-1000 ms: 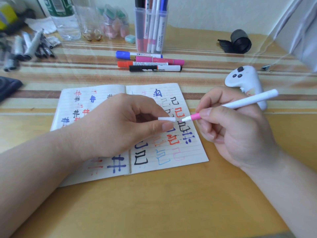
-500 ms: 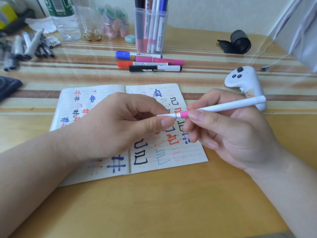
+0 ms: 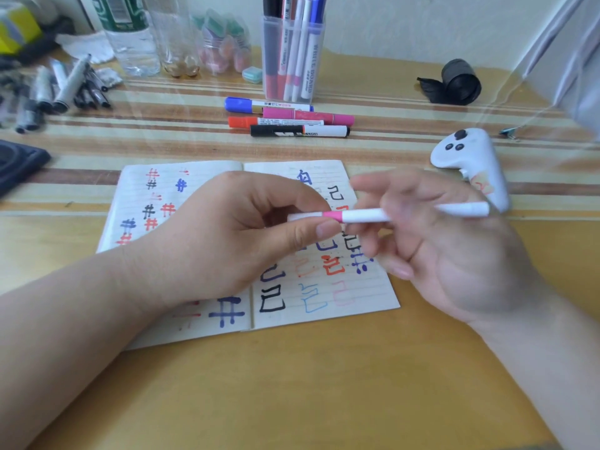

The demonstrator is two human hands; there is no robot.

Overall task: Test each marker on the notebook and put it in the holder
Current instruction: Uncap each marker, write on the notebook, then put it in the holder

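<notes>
A thin white marker (image 3: pixel 363 216) with a pink collar lies level above the open notebook (image 3: pixel 357 306), whose pages carry coloured test marks. My left hand (image 3: pixel 220 241) pinches its white capped end between thumb and forefinger. My right hand (image 3: pixel 454 264) is blurred, its fingers spread and loosened, the forefinger lifted off the barrel. The barrel still crosses that hand, and whether the thumb touches it is unclear. The clear holder (image 3: pixel 292 60) stands at the back with several markers upright in it.
Several capped markers (image 3: pixel 292 120), blue, pink, orange and black, lie in front of the holder. A white controller (image 3: pixel 470 157) sits right of the notebook, a black roll (image 3: pixel 457 81) behind it. Bottles (image 3: pixel 130 43), grey pens (image 3: pixel 65 86) and a dark object (image 3: pixel 16 160) fill the left.
The cap in my left hand has gone onto the pink tip. My right hand has since loosened its pinch and spread its fingers, and the marker has tilted level.
</notes>
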